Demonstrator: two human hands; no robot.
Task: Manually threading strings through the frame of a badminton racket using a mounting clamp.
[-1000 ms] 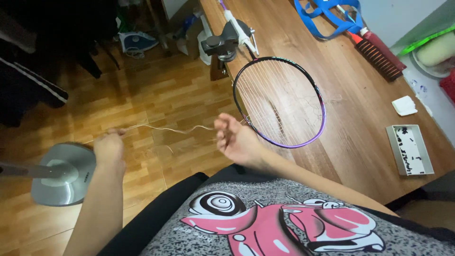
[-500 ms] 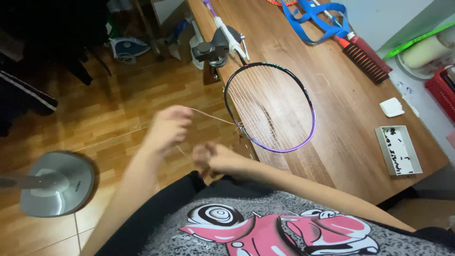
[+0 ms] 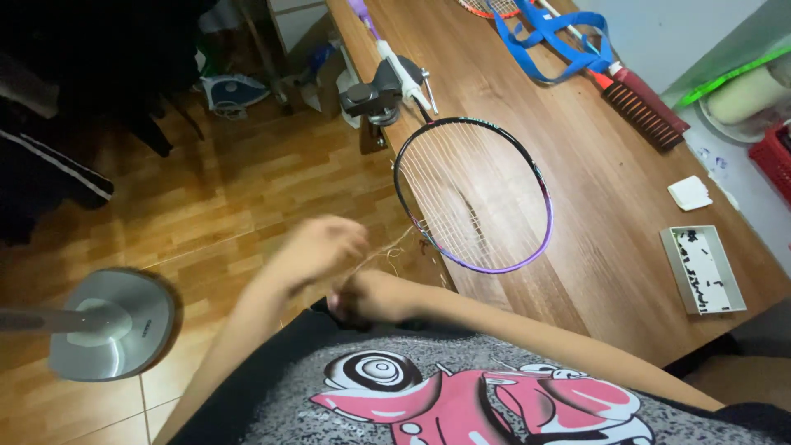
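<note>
A black and purple badminton racket (image 3: 472, 194) lies over the edge of a wooden table (image 3: 593, 214), its shaft held in a grey clamp (image 3: 379, 92). A thin pale string (image 3: 387, 251) runs from the racket's lower left rim toward my hands. My left hand (image 3: 317, 247), blurred by motion, is closed on the string just left of the racket. My right hand (image 3: 362, 298) is a fist below it, close to my body, and also seems to grip the string.
On the table lie a blue strap (image 3: 560, 41), a red-handled brush (image 3: 647, 99), a white pad (image 3: 689, 192) and a grey tray (image 3: 702, 270). A grey fan base (image 3: 111, 323) stands on the wood floor at left. An iron (image 3: 235, 89) sits further back.
My hands, first spread wide with the string stretched between them, have come together near the racket's lower rim. The left hand moved right and the right hand pulled back toward my body.
</note>
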